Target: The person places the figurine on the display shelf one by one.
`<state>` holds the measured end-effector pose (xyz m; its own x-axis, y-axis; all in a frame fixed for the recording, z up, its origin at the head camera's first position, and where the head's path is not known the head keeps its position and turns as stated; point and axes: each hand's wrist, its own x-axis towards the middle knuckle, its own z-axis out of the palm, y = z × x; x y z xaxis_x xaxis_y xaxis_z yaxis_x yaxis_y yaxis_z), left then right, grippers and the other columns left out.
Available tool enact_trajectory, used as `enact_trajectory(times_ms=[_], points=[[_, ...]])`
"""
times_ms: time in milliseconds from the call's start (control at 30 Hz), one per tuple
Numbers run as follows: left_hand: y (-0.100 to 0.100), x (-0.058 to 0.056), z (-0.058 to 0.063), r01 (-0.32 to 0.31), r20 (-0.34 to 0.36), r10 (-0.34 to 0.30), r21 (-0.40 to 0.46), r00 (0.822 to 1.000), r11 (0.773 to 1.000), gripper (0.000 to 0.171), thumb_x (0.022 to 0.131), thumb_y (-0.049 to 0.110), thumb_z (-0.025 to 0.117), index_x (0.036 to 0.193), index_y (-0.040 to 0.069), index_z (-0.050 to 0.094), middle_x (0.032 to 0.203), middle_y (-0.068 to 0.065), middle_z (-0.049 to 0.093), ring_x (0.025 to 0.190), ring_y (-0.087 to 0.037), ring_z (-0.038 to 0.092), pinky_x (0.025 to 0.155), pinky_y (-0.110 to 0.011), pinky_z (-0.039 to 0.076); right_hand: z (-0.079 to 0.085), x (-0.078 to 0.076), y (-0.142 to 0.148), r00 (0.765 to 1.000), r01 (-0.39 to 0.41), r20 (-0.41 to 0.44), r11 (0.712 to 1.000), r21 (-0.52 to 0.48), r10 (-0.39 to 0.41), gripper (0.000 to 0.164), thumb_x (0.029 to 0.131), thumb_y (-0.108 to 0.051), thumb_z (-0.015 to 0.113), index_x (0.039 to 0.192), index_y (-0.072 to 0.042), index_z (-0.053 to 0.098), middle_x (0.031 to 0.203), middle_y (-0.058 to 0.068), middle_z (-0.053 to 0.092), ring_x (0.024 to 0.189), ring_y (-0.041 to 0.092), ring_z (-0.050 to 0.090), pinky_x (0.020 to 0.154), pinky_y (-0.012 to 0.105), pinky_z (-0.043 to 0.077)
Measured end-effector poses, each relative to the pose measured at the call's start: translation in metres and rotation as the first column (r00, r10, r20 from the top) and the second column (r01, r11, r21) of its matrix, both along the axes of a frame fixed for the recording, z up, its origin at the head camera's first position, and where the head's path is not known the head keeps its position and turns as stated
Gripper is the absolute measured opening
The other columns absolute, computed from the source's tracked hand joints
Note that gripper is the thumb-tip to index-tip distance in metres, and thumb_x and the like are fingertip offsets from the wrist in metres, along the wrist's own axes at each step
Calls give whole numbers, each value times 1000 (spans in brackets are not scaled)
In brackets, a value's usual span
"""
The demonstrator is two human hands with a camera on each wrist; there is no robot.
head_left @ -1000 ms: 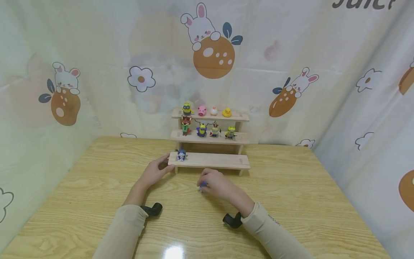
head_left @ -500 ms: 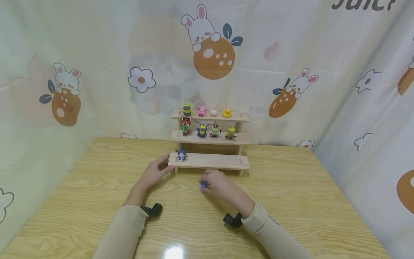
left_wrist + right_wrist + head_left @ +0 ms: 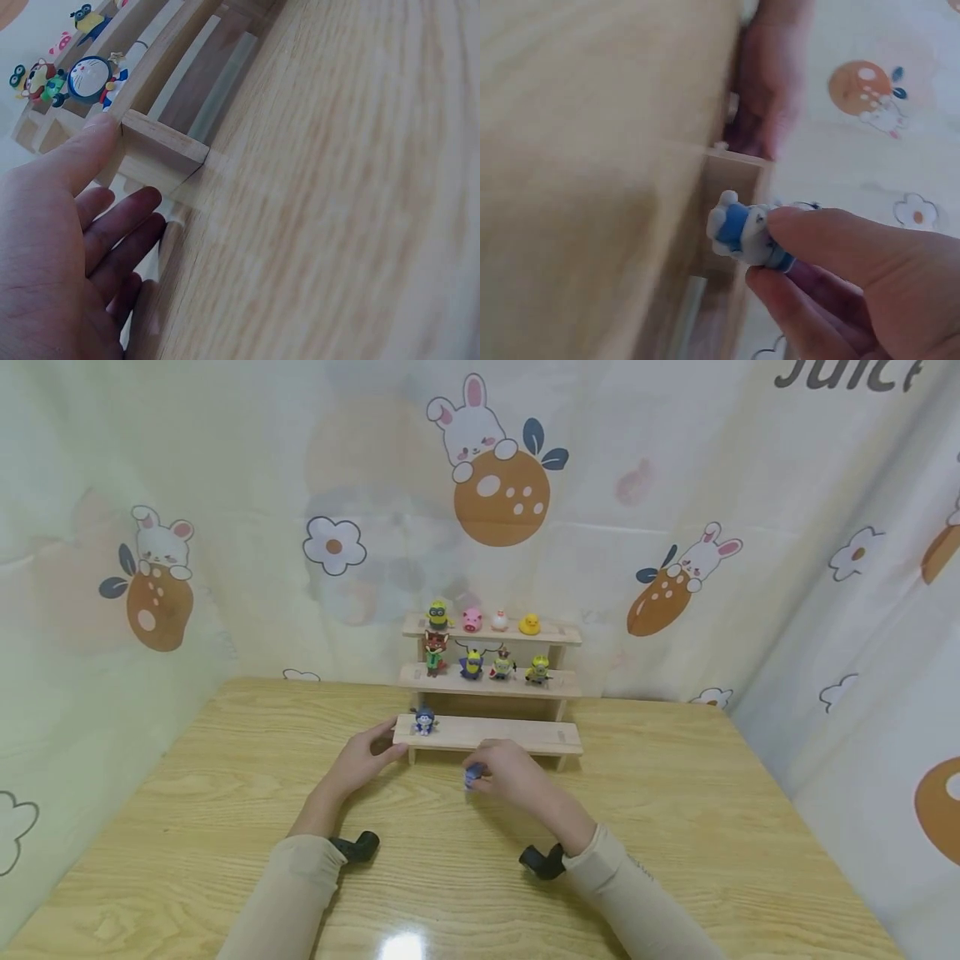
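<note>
Between thumb and fingers, my right hand (image 3: pixel 512 774) pinches a small blue-and-white toy figurine (image 3: pixel 744 231), held just in front of the lowest step of a wooden three-step display shelf (image 3: pixel 498 732). Part of the toy is hidden by the fingers. At the shelf's left end rests my left hand (image 3: pixel 362 762); in the left wrist view its thumb lies at the corner of the bottom step while the other fingers are loosely bent. A Doraemon figurine (image 3: pixel 90 79) in blue and white stands on that step's left end.
On the middle step are a fox figurine (image 3: pixel 435 653) and several minions (image 3: pixel 471 665). The top step carries another minion (image 3: pixel 437 615), a pig (image 3: pixel 472 620), a white hen (image 3: pixel 499 621) and a yellow duck (image 3: pixel 529 624). A printed curtain (image 3: pixel 360 460) hangs behind the wooden table (image 3: pixel 420 877).
My right hand has moved slightly up toward the lowest step, lifting the small figurine with it. The left hand stays at the shelf's end, and the head view has shifted a little.
</note>
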<state>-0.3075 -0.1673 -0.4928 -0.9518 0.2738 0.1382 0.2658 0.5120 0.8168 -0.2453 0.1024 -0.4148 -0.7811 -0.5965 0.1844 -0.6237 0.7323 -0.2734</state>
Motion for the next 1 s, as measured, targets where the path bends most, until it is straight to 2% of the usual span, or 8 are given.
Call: enact_trajectory(times_ms=[133,367,633,800,1000], points=[[1,-1,1,2,-1,-2,4,1000,1000,76,88,52,60,148,12,34,133,-15,57,132,-32,44,113,-52,28,16,-11,-5,999,29,-32,999,-34,-30,22,82,-13,74,104,-6,72,98,4,70,83,13,67,72,22,55],[1,-2,1,0,0,0,0,1000,1000,76,89,52,60,148,12,35,131,-14,58,131,-31,45,113,-50,29,33,-40,-18,992,125,2,991,-47,-125,30,84,-14,72,113,-5,69,107,7,68,92,16,66,79,27,55],[0,0,2,-1,13,1,2,1000,1000,75,88,51,60,148,12,35,133,-15,57,133,-33,43,114,-52,26,28,-65,-28,991,135,20,990,-38,-134,32,83,-9,72,114,-3,67,106,10,69,94,20,64,83,30,53],[1,1,1,2,25,-2,3,1000,1000,76,88,53,60,148,13,34,133,-15,57,134,-33,41,114,-53,24,21,-71,-31,986,161,53,987,-17,-160,33,84,-10,71,116,-3,67,108,10,68,96,20,63,84,30,53],[0,0,0,-4,29,4,10,1000,1000,77,88,54,59,148,14,34,134,-14,56,135,-33,41,114,-54,24,19,-74,-35,986,162,40,987,-3,-162,32,84,-11,72,114,-4,67,110,10,68,98,20,63,87,31,52]])
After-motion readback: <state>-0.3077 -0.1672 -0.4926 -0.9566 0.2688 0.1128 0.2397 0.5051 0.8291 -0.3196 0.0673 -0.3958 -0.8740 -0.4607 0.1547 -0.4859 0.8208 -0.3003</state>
